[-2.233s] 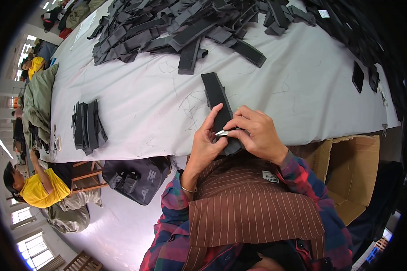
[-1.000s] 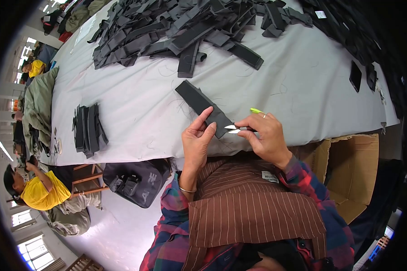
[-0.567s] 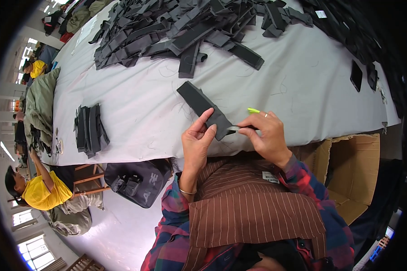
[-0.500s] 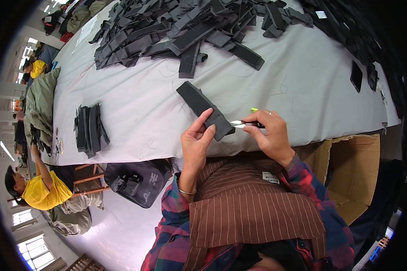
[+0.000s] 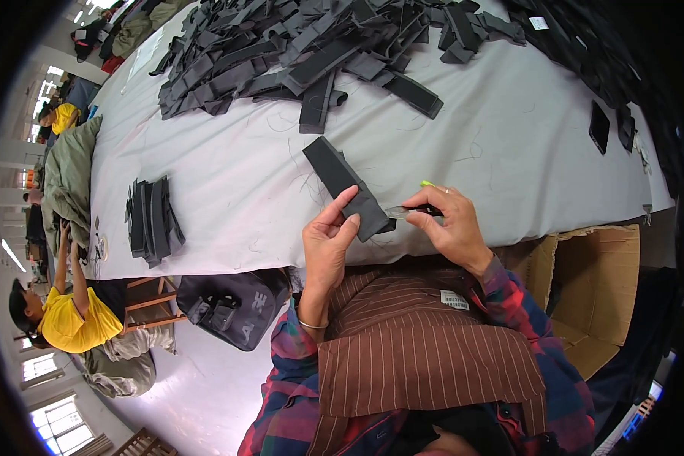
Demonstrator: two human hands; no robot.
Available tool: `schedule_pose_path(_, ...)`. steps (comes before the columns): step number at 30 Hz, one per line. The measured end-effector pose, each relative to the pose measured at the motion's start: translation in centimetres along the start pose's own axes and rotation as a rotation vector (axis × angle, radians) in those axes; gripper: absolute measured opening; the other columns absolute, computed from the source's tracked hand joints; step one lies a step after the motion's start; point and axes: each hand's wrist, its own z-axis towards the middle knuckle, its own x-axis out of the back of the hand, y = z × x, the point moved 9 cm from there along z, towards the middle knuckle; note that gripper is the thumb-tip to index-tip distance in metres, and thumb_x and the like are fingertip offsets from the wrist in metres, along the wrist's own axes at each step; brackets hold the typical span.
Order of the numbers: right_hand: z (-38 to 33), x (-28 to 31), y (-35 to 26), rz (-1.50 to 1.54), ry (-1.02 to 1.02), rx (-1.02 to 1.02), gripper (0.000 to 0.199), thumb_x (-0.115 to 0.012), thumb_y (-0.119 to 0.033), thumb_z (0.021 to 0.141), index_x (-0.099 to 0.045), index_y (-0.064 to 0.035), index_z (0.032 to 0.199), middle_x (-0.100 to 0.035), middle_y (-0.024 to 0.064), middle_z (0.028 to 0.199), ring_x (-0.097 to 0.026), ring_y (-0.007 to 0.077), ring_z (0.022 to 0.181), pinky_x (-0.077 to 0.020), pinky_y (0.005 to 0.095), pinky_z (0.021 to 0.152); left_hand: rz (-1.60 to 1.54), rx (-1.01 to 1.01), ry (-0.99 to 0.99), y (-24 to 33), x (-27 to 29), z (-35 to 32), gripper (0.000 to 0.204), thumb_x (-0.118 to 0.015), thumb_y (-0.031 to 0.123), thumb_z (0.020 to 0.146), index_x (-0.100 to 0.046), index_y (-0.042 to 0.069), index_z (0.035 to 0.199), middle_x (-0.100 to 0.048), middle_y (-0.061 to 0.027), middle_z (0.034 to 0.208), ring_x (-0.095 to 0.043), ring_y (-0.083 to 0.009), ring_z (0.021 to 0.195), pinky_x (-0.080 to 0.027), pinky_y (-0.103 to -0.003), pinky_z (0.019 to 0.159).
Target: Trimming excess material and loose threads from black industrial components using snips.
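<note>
My left hand (image 5: 328, 242) pinches a dark grey fabric strip (image 5: 334, 171) between thumb and fingers near its lower end. The strip slants up and to the left over the table's near side. In my right hand (image 5: 456, 228) is a pair of thread snips (image 5: 397, 213), gripped between thumb and fingers. Their blades look nearly together and point left at the strip's lower right corner. Whether a thread lies between the blades is too small to tell. A yellow-green bit (image 5: 426, 183) shows above my right fingers.
A large heap of dark strips (image 5: 281, 61) covers the table's far side. A neat stack of strips (image 5: 153, 220) lies at the left. A phone (image 5: 599, 128) rests at the right on the grey cloth (image 5: 509, 175). Below stand a cardboard box (image 5: 619, 296) and a dark bag (image 5: 235, 311). A co-worker (image 5: 76, 319) is at the left.
The strip has shifted slightly right and down with my left hand. The snips' blades, apart before, have come closer together. The co-worker's arms at the left have moved.
</note>
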Motion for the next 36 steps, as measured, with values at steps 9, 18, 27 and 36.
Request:
schedule_pose_path(9, -0.1, 0.0, -0.4, -0.053, 0.01, 0.095, 0.012, -0.072, -0.012, 0.074, -0.067, -0.0078, 0.084, -0.065, 0.0053, 0.075, -0.057, 0.0236, 0.07, -0.042, 0.0347, 0.08, 0.013, 0.034, 0.005, -0.1, -0.2, -0.1, 0.042, -0.059, -0.005, 0.085, -0.057, -0.001, 0.127, -0.049, 0.0079, 0.077, -0.041, 0.0006, 0.066, -0.033, -0.014, 0.06)
schedule_pose_path(18, 0.8, 0.3, -3.4, -0.028, 0.036, 0.124, 0.01, -0.072, -0.01, 0.074, -0.065, -0.0091, 0.081, -0.062, 0.0025, 0.071, -0.056, 0.0214, 0.069, -0.0391, 0.0325, 0.072, -0.032, 0.004, 0.031, 0.2, 0.5, -0.2, 0.042, -0.06, -0.002, 0.085, -0.057, 0.0, 0.127, -0.047, 0.0093, 0.076, -0.039, 0.0008, 0.063, -0.03, -0.014, 0.058)
schedule_pose_path(27, 1.3, 3.3, -7.6, 0.17, 0.028, 0.27, 0.007, -0.064, 0.001, 0.077, -0.061, -0.0032, 0.081, -0.061, 0.0021, 0.07, -0.056, 0.0131, 0.064, -0.042, 0.0262, 0.059, 0.75, -0.265, -0.143, 9.7, -4.9, -4.2, 0.012, -0.061, 0.007, 0.089, -0.069, -0.002, 0.09, -0.062, -0.0095, 0.063, -0.056, -0.0081, 0.059, -0.043, -0.024, 0.053)
schedule_pose_path(36, -0.4, -0.1, 5.5, 0.304, 0.116, -0.25, 0.008, -0.066, -0.005, 0.084, -0.061, -0.0007, 0.087, -0.056, -0.0018, 0.067, -0.047, 0.0036, 0.066, -0.0407, 0.0219, 0.06, 0.612, -0.418, -0.256, -0.5, -3.5, -0.3, 0.026, -0.067, 0.004, 0.077, -0.065, 0.005, 0.103, -0.061, -0.0134, 0.105, -0.06, -0.0305, 0.095, -0.049, -0.036, 0.081)
